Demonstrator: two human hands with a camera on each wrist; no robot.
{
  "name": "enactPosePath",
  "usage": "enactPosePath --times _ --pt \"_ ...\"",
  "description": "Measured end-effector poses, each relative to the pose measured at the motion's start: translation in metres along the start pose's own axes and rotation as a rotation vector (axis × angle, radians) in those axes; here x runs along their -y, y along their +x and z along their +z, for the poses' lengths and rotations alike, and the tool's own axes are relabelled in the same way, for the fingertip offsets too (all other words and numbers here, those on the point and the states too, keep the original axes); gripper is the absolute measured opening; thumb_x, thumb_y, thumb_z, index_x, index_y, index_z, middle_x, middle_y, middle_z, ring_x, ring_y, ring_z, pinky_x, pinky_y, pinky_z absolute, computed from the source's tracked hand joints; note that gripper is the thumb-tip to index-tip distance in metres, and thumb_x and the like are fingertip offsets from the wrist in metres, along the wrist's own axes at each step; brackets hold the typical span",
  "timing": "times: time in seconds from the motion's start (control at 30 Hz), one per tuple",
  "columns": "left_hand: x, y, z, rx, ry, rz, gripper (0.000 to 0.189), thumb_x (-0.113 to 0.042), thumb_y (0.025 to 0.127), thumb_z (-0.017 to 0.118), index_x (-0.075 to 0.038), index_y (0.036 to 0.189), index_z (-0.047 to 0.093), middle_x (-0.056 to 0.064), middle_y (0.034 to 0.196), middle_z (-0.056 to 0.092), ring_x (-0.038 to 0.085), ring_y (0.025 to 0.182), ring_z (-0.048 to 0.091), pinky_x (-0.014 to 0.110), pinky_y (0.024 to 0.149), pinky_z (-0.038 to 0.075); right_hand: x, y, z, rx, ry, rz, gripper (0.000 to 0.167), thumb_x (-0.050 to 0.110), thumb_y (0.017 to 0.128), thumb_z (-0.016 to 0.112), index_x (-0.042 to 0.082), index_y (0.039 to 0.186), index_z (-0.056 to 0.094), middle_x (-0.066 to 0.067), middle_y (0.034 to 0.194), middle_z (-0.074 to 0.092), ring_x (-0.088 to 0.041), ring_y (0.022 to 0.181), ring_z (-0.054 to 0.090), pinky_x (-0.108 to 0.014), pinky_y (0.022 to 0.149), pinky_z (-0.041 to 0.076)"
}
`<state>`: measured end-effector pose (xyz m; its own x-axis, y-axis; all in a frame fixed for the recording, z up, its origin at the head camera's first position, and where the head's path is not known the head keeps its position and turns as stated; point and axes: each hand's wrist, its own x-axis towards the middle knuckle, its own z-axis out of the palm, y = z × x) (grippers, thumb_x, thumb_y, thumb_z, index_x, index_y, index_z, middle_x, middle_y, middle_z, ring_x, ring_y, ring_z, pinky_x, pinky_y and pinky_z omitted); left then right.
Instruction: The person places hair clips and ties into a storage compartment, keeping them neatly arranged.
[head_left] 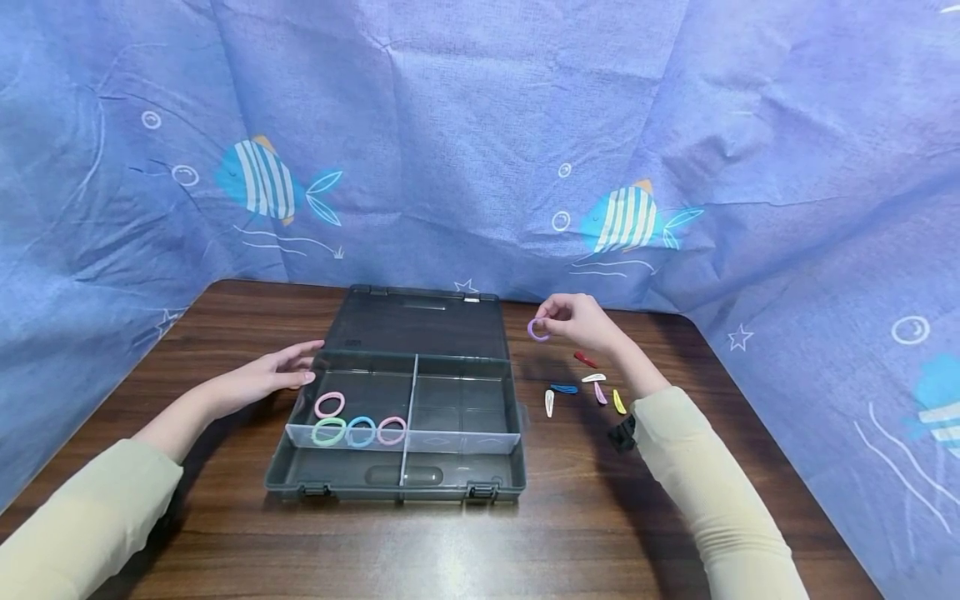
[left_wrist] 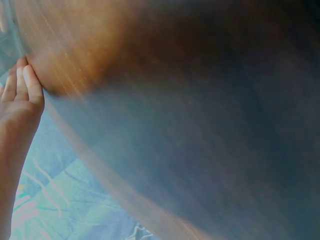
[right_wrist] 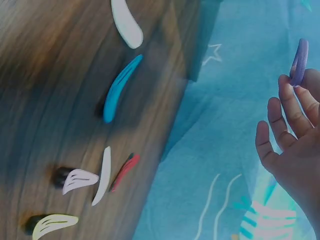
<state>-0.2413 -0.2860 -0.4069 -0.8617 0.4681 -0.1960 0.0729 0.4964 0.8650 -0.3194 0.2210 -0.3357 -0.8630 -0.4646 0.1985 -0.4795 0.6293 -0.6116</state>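
Purple hair tie [right_wrist: 302, 61]: up in the air above the table, to the right of the open lid, between my fingertips.
My right hand [head_left: 581, 321]: pinching that tie between thumb and forefinger; the other fingers are loosely bent.
My left hand [head_left: 258, 379]: fingers extended and relaxed, touching the left side of the box, gripping nothing.
Divided box [head_left: 461, 400]: grey, see-through, its lid [head_left: 420, 321] laid back behind it.
Rear left compartment: a pink tie [head_left: 318, 408] at the left; ahead of it a row of green [head_left: 315, 432], blue [head_left: 362, 419] and another pink tie [head_left: 404, 431], partly seen through the clear divider [head_left: 461, 443].
Hair clips right of the box: blue [head_left: 564, 389], red [head_left: 586, 360], pink [head_left: 600, 393], yellow [head_left: 618, 402], two white [head_left: 550, 404].
Table [head_left: 315, 550]: brown wood grain.
Backdrop [head_left: 465, 167]: blue cloth with striped fish.
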Motion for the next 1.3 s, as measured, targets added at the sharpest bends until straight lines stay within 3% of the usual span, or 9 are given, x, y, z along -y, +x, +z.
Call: enactPosePath --times 0.33,0.6,0.9,1.3 --pt "0.003 0.0 0.0 0.002 0.005 0.0 0.067 -0.03 0.099 0.047 -0.013 0.152 0.011 0.031 0.15 0.019 0.046 0.138 0.018 0.063 0.104 0.026 0.03 0.003 0.001 -0.03 0.04 -0.048 0.004 0.015 0.085 0.068 0.012 0.088 0.069 -0.002 0.077 0.068 -0.009 0.069 0.062 -0.022 0.061 0.047" --pt "0.004 0.001 0.0 0.0 0.009 -0.011 0.067 -0.032 0.099 0.047 -0.013 0.152 0.011 0.03 0.15 0.02 0.046 0.138 0.019 0.063 0.104 0.024 0.06 0.01 0.005 -0.064 0.057 -0.071 0.006 0.009 0.085 0.067 0.004 0.089 0.069 -0.015 0.078 0.068 -0.019 0.067 0.059 -0.021 0.059 0.043" --pt "0.003 0.001 0.001 -0.009 0.002 -0.01 0.067 -0.032 0.099 0.048 -0.014 0.152 0.013 0.03 0.15 0.021 0.045 0.138 0.02 0.062 0.105 0.024 0.087 0.016 0.01 -0.071 0.089 -0.106 0.009 0.02 0.086 0.069 0.012 0.088 0.07 -0.004 0.076 0.069 -0.015 0.066 0.061 -0.024 0.059 0.044" --pt "0.001 0.0 0.001 0.0 0.002 -0.004 0.068 -0.032 0.099 0.048 -0.013 0.152 0.012 0.03 0.15 0.02 0.045 0.138 0.019 0.063 0.105 0.023 0.12 0.028 0.024 -0.084 0.126 -0.15 0.005 0.017 0.085 0.07 0.012 0.086 0.069 -0.002 0.075 0.067 -0.013 0.069 0.059 -0.03 0.067 0.048"
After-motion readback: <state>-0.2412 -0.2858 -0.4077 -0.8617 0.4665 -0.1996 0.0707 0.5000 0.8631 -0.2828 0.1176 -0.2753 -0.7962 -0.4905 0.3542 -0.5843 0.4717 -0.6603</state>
